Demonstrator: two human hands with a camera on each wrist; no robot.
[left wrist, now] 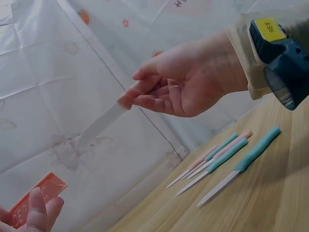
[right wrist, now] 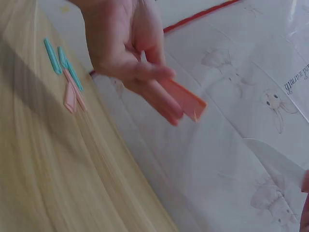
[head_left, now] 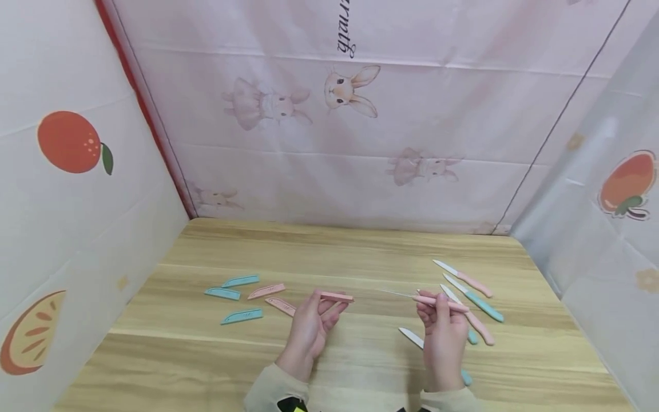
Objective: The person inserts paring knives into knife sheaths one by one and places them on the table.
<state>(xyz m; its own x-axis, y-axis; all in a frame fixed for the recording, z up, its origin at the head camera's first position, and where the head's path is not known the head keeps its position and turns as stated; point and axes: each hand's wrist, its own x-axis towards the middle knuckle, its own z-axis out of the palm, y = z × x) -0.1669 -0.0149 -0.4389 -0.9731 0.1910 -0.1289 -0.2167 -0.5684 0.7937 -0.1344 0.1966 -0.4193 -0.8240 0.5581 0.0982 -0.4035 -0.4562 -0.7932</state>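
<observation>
My left hand (head_left: 310, 330) holds a pink knife sheath (head_left: 337, 297) between thumb and fingers, its open end facing right. In the left wrist view raised lettering shows on that sheath (left wrist: 40, 198). Opposite it, my right hand (head_left: 444, 337) grips a paring knife by its pink handle (head_left: 443, 303). The white blade (head_left: 396, 293) points left toward the sheath, with a gap between tip and opening. Both hands are raised above the wooden table. The right wrist view shows the blade (right wrist: 275, 158) bare, apart from the sheath (right wrist: 187, 100).
Left on the table (head_left: 170, 337) lie several sheaths, among them a teal sheath (head_left: 242, 316) and a pink sheath (head_left: 266, 291). Several unsheathed knives lie at the right, including a pink knife (head_left: 473, 284) and a teal knife (head_left: 483, 305). Printed cloth walls (head_left: 309, 189) surround the table.
</observation>
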